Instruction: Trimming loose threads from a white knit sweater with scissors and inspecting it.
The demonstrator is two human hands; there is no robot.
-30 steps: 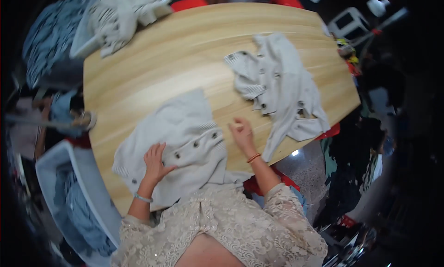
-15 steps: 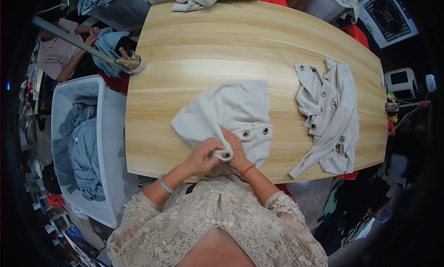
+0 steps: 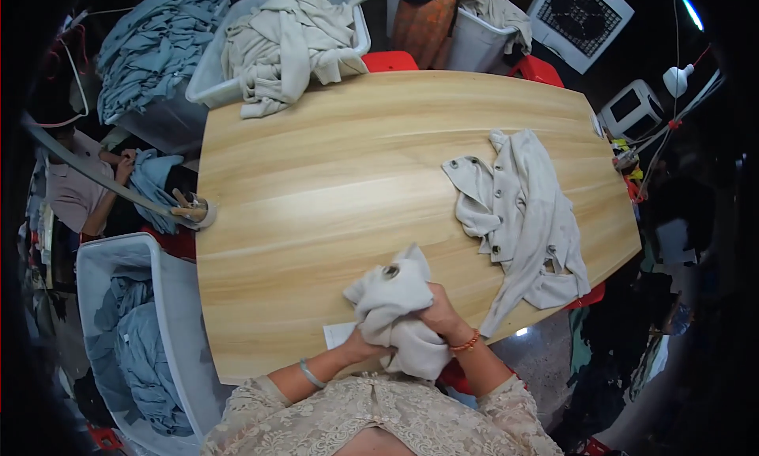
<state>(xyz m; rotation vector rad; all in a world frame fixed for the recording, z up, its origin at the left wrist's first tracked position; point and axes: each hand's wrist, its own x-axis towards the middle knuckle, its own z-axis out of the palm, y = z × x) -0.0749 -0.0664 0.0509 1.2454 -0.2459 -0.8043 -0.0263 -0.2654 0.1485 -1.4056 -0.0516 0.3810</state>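
Both my hands grip a bunched cream knitted cardigan [image 3: 399,294] with a dark button showing on top, at the near edge of the wooden table. My left hand [image 3: 364,347] is closed on its lower left side, the fingertips partly covered by cloth. Around its right side my right hand [image 3: 439,310] is closed, fingers mostly hidden in the folds. Part of the cloth hangs between my forearms. To the right, a second cream buttoned cardigan [image 3: 523,215] lies loosely spread on the table [image 3: 316,187].
Blue garments fill a white bin [image 3: 162,298] at the left. Far left, another bin [image 3: 360,17] overflows with cream knitwear beside a blue pile [image 3: 158,49]. A clamped metal pole [image 3: 99,175] crosses the left corner, near a seated person's hands [image 3: 125,165] holding blue cloth.
The cardigan that lay spread before me is now gathered up and bunched between my hands. My head view has shifted, showing more of the far bins.
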